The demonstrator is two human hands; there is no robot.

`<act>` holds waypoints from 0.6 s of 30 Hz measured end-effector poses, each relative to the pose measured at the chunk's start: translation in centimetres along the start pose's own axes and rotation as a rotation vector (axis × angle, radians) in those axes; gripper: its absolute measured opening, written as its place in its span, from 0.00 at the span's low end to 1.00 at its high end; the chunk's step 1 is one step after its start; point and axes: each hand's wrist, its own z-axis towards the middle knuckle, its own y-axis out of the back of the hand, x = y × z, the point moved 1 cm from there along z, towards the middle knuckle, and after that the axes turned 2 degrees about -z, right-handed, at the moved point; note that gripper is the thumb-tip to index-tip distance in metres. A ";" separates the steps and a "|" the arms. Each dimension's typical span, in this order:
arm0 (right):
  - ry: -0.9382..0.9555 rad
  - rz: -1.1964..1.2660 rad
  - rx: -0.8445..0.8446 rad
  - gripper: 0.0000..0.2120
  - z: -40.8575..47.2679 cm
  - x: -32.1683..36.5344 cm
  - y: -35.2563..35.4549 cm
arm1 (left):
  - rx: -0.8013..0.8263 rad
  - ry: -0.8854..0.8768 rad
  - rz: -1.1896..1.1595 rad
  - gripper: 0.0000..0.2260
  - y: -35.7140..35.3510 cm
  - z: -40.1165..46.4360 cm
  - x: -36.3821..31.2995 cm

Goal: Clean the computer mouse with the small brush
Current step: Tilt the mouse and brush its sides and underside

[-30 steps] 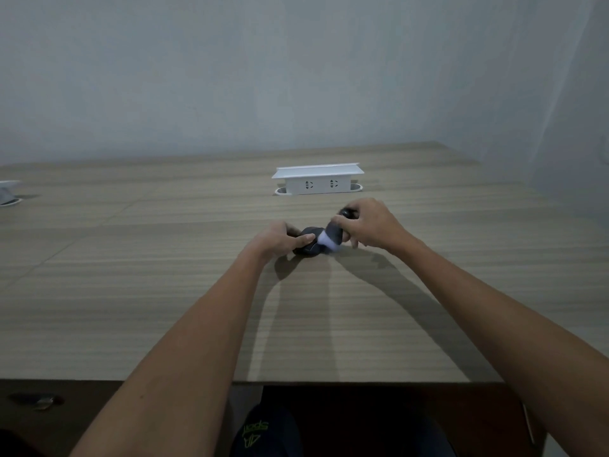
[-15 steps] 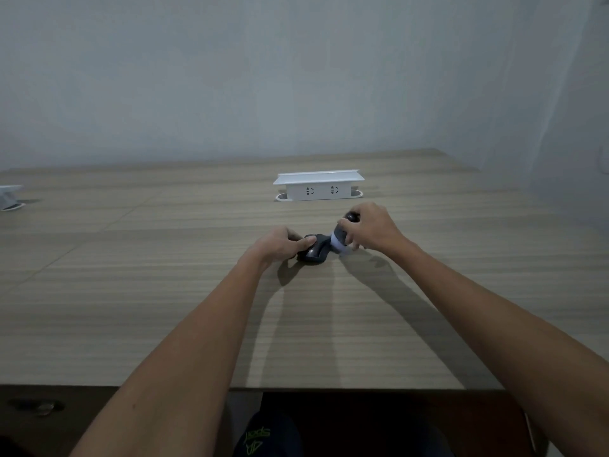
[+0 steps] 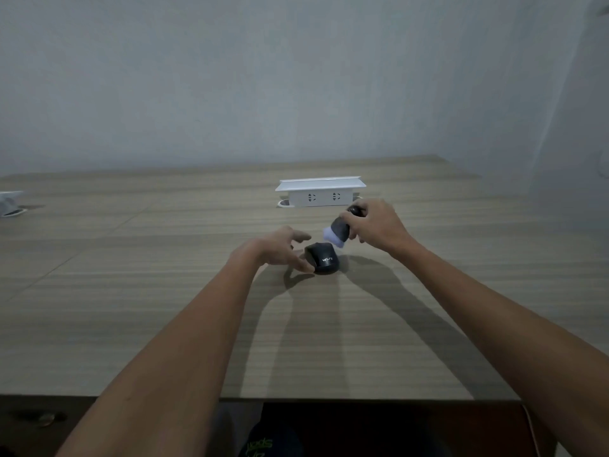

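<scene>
A black computer mouse point(image 3: 323, 261) with a white logo rests on the wooden table point(image 3: 164, 308), near the middle. My left hand point(image 3: 280, 247) is just left of it with fingers spread; the thumb tip is at the mouse's left edge. My right hand point(image 3: 374, 224) hovers above and to the right of the mouse, holding a small dark brush point(image 3: 339, 230) with pale bristles. The bristles point down and left, a little above the mouse without touching it.
A white pop-up socket box point(image 3: 321, 192) stands on the table just behind my hands. A second white box point(image 3: 11, 202) sits at the far left edge. A grey wall runs behind the table and the table's front edge is close to me.
My right hand has lifted the brush off the mouse, up and to the right. My left hand has let go of the mouse and opened its fingers.
</scene>
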 end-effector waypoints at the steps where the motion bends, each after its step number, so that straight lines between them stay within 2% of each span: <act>1: 0.007 0.008 0.028 0.09 -0.2 0.2 -0.1 | 0.012 -0.035 0.066 0.42 -0.1 0.1 -0.3; 4: 0.017 -0.114 0.094 0.10 -0.6 -0.3 -0.7 | 0.053 -0.100 0.169 0.44 -0.5 0.5 -1.0; 7: 0.025 -0.250 0.027 0.10 -0.3 -1.4 -0.3 | 0.091 -0.127 0.185 0.43 -0.5 1.4 -0.8; 10: 0.061 -0.170 -0.049 0.08 -0.7 -1.0 0.3 | 0.089 -0.169 0.174 0.40 -0.3 1.9 -0.9; 13: 0.071 -0.049 0.063 0.08 -1.4 -0.4 -0.1 | 0.083 -0.221 0.168 0.33 -0.3 1.9 -1.4; 15: 0.062 -0.095 0.101 0.08 -1.4 -0.7 -0.3 | 0.078 -0.218 0.200 0.35 -0.3 1.8 -1.5; 18: 0.075 -0.203 0.016 0.08 -1.0 -1.1 0.2 | 0.066 -0.167 0.218 0.40 -0.3 1.9 -1.2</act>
